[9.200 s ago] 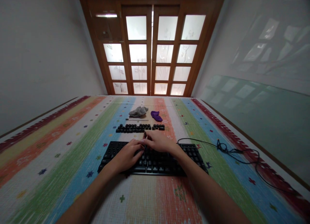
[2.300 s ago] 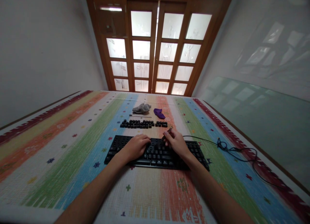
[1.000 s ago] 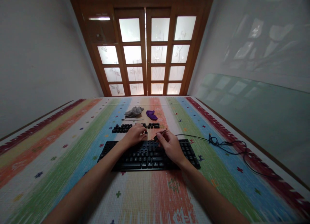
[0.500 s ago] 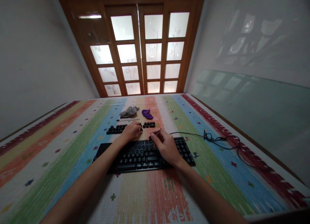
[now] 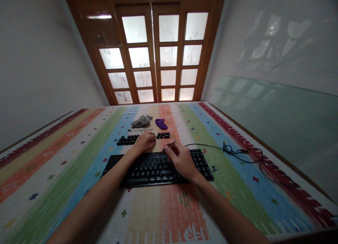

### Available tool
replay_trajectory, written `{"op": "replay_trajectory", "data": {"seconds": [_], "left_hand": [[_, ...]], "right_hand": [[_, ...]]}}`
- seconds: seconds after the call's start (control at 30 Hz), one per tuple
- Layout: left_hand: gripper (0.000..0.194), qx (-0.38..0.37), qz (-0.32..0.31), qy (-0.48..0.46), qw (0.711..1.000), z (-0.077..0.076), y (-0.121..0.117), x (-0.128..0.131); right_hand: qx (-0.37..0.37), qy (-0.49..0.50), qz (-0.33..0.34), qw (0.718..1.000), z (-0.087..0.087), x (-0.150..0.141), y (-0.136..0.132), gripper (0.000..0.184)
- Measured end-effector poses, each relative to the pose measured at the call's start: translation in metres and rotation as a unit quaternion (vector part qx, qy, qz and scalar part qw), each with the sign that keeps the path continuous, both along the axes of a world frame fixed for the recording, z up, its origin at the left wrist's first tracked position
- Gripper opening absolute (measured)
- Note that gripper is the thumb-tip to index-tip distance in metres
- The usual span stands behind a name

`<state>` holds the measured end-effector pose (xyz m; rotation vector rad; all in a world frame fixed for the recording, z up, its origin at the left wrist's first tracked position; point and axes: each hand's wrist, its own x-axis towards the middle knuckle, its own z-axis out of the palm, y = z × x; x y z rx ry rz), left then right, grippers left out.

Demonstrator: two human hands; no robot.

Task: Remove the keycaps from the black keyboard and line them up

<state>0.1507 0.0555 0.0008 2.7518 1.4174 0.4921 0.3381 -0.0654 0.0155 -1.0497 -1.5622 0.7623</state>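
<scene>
A black keyboard (image 5: 161,173) lies across the striped tablecloth, with small bare stems showing in its upper rows where keycaps are off. Loose black keycaps (image 5: 126,140) stand in rows just beyond it, with a smaller group of keycaps (image 5: 163,135) to the right. My left hand (image 5: 144,142) reaches over the keyboard's left part, fingers curled down at the loose keycaps; what its fingertips hold, if anything, is hidden. My right hand (image 5: 181,158) is above the keyboard's right half, thumb and fingers pinched round something small, with a thin dark piece sticking up; its kind is unclear.
A crumpled grey cloth (image 5: 142,121) and a purple cloth (image 5: 161,124) lie beyond the keycaps, with a thin stick (image 5: 141,130) in front of the grey one. The keyboard's black cable (image 5: 237,151) runs right in a loose tangle. Walls flank the table; a wooden door (image 5: 155,54) stands behind.
The view has shifted very slightly. Both hands keep nearly the same places and grips, and the keyboard and keycaps look unchanged.
</scene>
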Motion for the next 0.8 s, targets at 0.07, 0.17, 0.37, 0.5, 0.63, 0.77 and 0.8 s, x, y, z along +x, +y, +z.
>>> {"op": "replay_trajectory", "data": {"seconds": [0.07, 0.17, 0.37, 0.5, 0.63, 0.77, 0.8], "left_hand": [[0.008, 0.0, 0.01, -0.001, 1.0, -0.001, 0.002, -0.001], [0.008, 0.004, 0.02, 0.004, 1.0, -0.002, 0.004, -0.002], [0.007, 0.004, 0.023, 0.005, 1.0, -0.002, 0.004, -0.004], [0.008, 0.008, 0.028, 0.002, 1.0, -0.001, 0.003, -0.005], [0.012, 0.015, 0.034, -0.003, 0.999, 0.0, -0.001, -0.01], [0.013, 0.027, 0.034, -0.007, 0.999, 0.006, -0.007, -0.018], [0.013, 0.029, 0.036, -0.004, 0.999, 0.007, -0.008, -0.02]], "right_hand": [[-0.001, -0.001, 0.0, 1.0, 0.0, 0.0, 0.0, 0.024], [0.001, -0.001, 0.0, 1.0, 0.001, 0.0, 0.0, 0.025], [0.003, -0.003, 0.004, 1.0, 0.0, 0.001, 0.001, 0.028], [0.0, -0.007, 0.004, 1.0, -0.001, 0.001, 0.001, 0.028], [-0.007, -0.004, 0.003, 1.0, 0.0, 0.001, 0.0, 0.029], [-0.009, -0.007, 0.0, 1.0, 0.001, 0.001, 0.001, 0.03], [-0.008, -0.01, -0.002, 1.0, 0.001, 0.001, 0.001, 0.03]]}}
